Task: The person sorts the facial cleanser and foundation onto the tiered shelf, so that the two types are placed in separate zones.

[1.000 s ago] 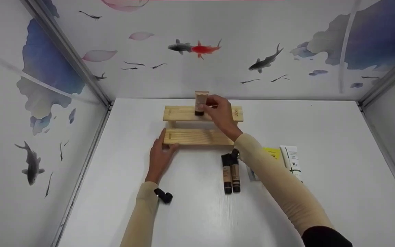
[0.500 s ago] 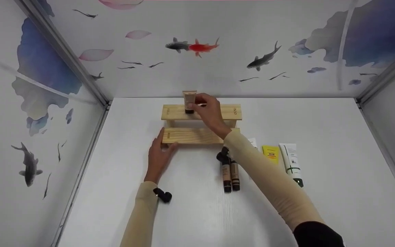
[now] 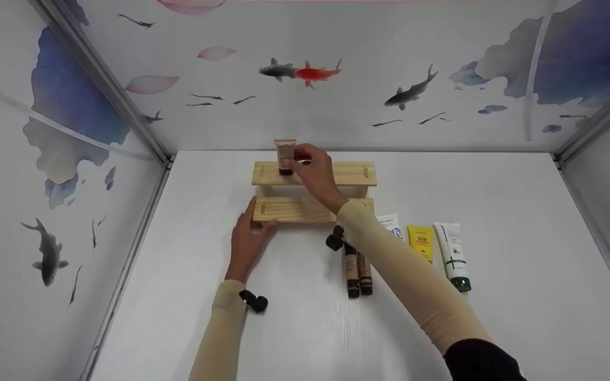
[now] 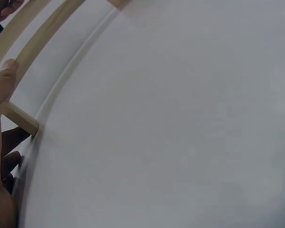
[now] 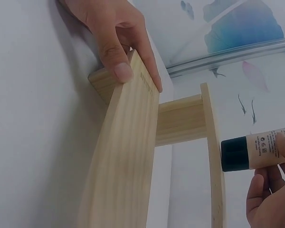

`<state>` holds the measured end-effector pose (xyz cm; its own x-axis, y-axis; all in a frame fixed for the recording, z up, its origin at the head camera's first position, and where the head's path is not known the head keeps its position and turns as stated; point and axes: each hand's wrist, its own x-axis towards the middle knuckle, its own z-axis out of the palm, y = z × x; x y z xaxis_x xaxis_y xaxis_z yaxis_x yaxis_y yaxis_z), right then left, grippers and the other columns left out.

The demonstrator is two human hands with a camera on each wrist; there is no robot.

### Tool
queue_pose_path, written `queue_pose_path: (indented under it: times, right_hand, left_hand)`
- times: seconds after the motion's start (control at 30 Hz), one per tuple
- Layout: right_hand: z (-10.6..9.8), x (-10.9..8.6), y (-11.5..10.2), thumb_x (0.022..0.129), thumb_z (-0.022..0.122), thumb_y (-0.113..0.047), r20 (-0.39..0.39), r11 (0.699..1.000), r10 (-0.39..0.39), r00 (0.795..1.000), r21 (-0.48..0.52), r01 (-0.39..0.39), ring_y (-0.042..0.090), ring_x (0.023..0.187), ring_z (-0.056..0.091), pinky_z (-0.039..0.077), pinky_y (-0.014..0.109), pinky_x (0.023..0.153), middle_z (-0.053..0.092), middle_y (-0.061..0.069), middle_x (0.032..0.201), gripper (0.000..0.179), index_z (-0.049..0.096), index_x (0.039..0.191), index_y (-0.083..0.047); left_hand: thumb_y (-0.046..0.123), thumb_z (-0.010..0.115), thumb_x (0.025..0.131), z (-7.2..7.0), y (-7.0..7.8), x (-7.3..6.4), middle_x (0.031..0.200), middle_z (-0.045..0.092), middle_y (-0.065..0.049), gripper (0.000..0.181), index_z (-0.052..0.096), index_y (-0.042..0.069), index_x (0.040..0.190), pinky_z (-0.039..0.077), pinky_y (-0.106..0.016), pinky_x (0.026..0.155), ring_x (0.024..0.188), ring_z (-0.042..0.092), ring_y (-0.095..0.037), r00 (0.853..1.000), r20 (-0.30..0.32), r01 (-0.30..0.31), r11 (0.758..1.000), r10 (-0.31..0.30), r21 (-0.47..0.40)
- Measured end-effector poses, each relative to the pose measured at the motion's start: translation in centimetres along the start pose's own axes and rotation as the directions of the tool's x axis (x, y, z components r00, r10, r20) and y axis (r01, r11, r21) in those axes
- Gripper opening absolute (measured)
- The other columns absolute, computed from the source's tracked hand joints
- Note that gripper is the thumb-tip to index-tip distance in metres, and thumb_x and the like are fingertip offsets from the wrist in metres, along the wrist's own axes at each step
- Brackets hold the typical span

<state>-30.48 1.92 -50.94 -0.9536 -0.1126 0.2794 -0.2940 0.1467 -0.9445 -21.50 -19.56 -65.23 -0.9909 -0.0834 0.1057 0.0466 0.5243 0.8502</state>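
A two-tier wooden stand [image 3: 305, 210] sits toward the back of the table. My left hand [image 3: 248, 241] grips the left end of its lower step, with the thumb on the front edge and fingers round the end, as the right wrist view shows. With thumb and fingers, my right hand [image 3: 315, 172] pinches a small beige squeeze tube [image 3: 285, 151]. The tube is upright with its dark cap [image 5: 235, 154] down, at the left part of the upper step [image 3: 350, 172]. In the right wrist view the cap meets or nearly meets that step.
Two brown tubes with black ends [image 3: 352, 272] lie side by side, partly under my right forearm. To the right lie a white tube [image 3: 389, 223], a yellow packet or tube [image 3: 420, 241] and a white tube with a green cap [image 3: 449, 248]. Printed walls [image 3: 305, 116] enclose the table.
My right hand has moved left along the upper step with the beige tube. The left hand has kept its grip on the stand. More of the items on the right now show.
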Motion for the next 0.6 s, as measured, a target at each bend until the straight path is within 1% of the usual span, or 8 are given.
queue_pose_path:
  times: [0.07,0.23,0.4,0.47,0.53,0.6]
  right_hand:
    - [0.3,0.1,-0.1,0.103,0.081,-0.015,0.007,1.0,-0.004,1.0,0.006,0.004,0.021,0.106,0.071,0.059,0.034,0.088,0.078,0.009,0.116,0.024,0.078,0.124,-0.003]
    - [0.9,0.4,-0.1,0.104,0.081,-0.016,0.031,1.0,0.003,1.0,0.007,-0.003,0.019,0.106,0.07,0.058,0.032,0.088,0.078,0.007,0.117,0.025,0.078,0.126,-0.005]
    - [1.3,0.5,-0.3,0.103,0.081,-0.015,0.044,1.0,0.022,0.999,0.007,-0.022,0.018,0.107,0.07,0.057,0.032,0.091,0.078,0.006,0.118,0.025,0.078,0.126,-0.005]
    - [1.4,0.6,-0.3,0.104,0.081,-0.016,0.052,1.0,0.013,0.999,-0.001,-0.013,0.018,0.108,0.07,0.058,0.033,0.093,0.078,0.006,0.118,0.025,0.078,0.126,-0.005]
    - [1.4,0.6,-0.3,0.104,0.08,-0.015,0.059,1.0,-0.004,0.998,-0.01,0.005,0.018,0.109,0.071,0.058,0.034,0.094,0.078,0.007,0.119,0.025,0.078,0.127,-0.005]
    - [1.4,0.7,-0.3,0.104,0.08,-0.015,0.063,1.0,-0.02,0.998,-0.023,0.021,0.018,0.11,0.072,0.058,0.035,0.095,0.078,0.007,0.119,0.025,0.078,0.127,-0.005]
  left_hand:
    - [0.074,0.07,0.097,0.0,0.1,0.0,0.149,0.06,-0.009,0.098,0.03,0.03,0.176,0.041,-0.053,0.119,0.127,0.058,-0.025,1.0,-0.002,0.009,1.0,-0.009,-0.002]
    - [0.077,0.069,0.096,0.0,0.3,0.0,0.153,0.057,-0.007,0.099,0.03,0.032,0.176,0.042,-0.055,0.118,0.131,0.056,-0.025,1.0,0.001,0.029,1.0,-0.029,-0.008]
    - [0.079,0.069,0.095,0.2,0.2,-0.2,0.145,0.06,-0.006,0.101,0.03,0.033,0.176,0.044,-0.055,0.115,0.124,0.058,-0.025,0.999,0.004,0.045,0.999,-0.045,-0.023]
    - [0.079,0.069,0.095,0.2,0.2,-0.2,0.143,0.061,-0.006,0.102,0.031,0.032,0.176,0.042,-0.055,0.118,0.123,0.059,-0.025,0.999,-0.001,0.043,0.999,-0.043,-0.021]
    - [0.078,0.069,0.095,0.2,0.2,-0.1,0.147,0.061,-0.007,0.102,0.031,0.03,0.176,0.036,-0.055,0.124,0.127,0.059,-0.025,0.999,-0.008,0.034,0.999,-0.034,-0.013]
    - [0.077,0.07,0.095,0.1,0.2,-0.1,0.15,0.06,-0.009,0.101,0.031,0.029,0.176,0.034,-0.055,0.126,0.13,0.059,-0.026,1.0,-0.01,0.027,1.0,-0.027,-0.008]
